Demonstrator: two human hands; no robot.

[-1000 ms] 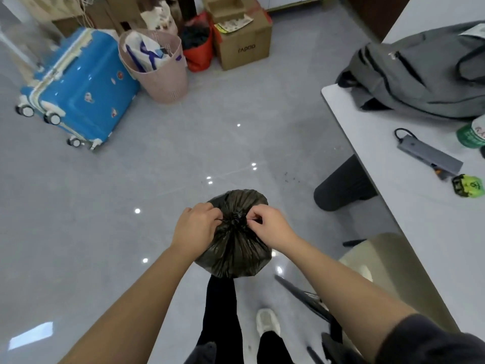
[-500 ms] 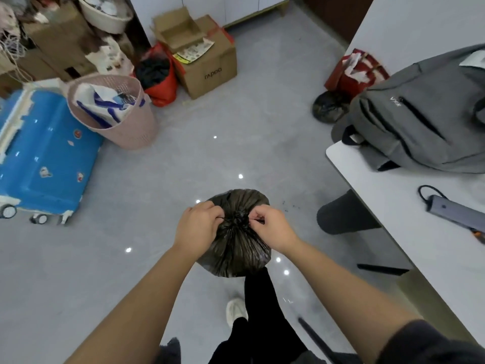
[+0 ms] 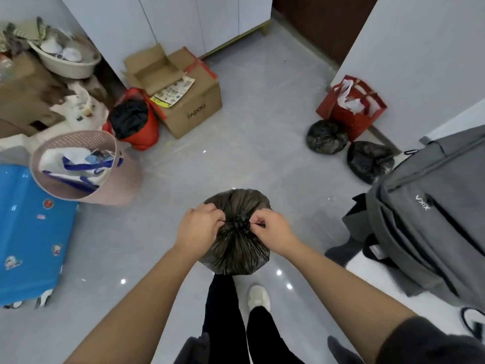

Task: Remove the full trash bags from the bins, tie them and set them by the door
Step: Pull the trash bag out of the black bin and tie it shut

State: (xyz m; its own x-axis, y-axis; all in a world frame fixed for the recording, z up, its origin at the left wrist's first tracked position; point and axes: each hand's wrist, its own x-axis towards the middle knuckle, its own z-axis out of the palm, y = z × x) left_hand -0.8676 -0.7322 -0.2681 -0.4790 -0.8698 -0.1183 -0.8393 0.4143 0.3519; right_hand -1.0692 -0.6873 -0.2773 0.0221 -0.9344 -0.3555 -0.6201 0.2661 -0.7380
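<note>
— While the trash bag [image 3: 237, 252] hangs above the floor [image 3: 249, 158], what do the hands do?
— Left hand [image 3: 199, 229], right hand [image 3: 274, 233]: each pinches a tie end at the gathered neck. One black bag [image 3: 326, 137] and a second black bag [image 3: 370, 161] lie beside the red paper bag [image 3: 351, 111].

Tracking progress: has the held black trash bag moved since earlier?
Yes. The black plastic trash bag has gone forward: the grey fabric backpack, earlier well ahead, now sits alongside it.
</note>
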